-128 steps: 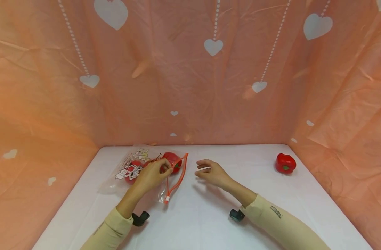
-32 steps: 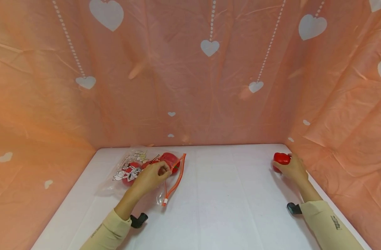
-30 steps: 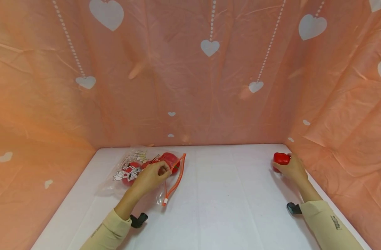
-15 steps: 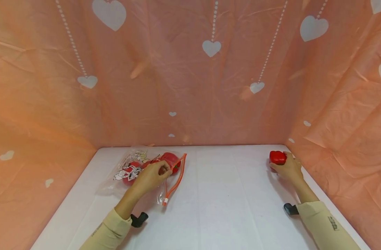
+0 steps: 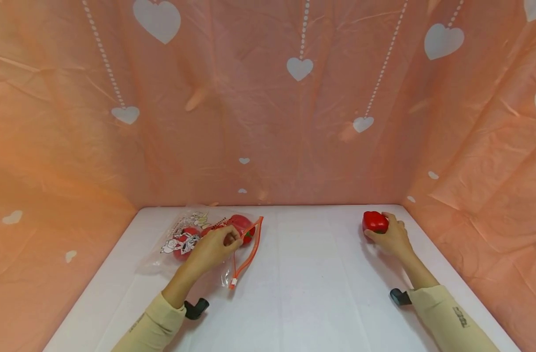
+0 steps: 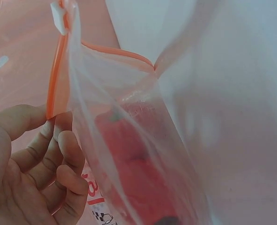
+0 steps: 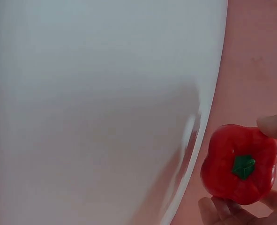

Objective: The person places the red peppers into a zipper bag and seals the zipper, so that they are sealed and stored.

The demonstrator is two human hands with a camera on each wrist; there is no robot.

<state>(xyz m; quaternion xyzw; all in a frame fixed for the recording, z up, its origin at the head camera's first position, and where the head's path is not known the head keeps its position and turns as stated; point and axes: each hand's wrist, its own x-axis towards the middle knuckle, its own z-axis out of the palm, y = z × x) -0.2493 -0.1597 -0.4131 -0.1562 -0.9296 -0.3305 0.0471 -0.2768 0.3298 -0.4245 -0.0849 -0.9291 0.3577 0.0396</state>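
Between thumb and fingers, my right hand (image 5: 393,238) grips a red bell pepper (image 5: 375,222) at the right side of the table. Its green stem (image 7: 243,167) faces the right wrist camera. My left hand (image 5: 215,248) pinches the orange zip edge (image 6: 56,79) of a clear printed zip bag (image 5: 162,261) on the left. The bag's mouth stands apart, with a white slider (image 6: 58,18) at one end. Red peppers (image 5: 240,224) lie inside the bag, partly hidden by the print and my left hand.
The white table (image 5: 312,283) ends at an orange curtain (image 5: 272,122) with white hearts, at the back and both sides. A dark wrist camera (image 5: 196,309) sticks out beside the left wrist, another dark camera (image 5: 400,297) beside the right.
My right hand went from beside the bag to the far right, took hold of the bell pepper and has moved left with it. My left hand stays at the bag's edge.
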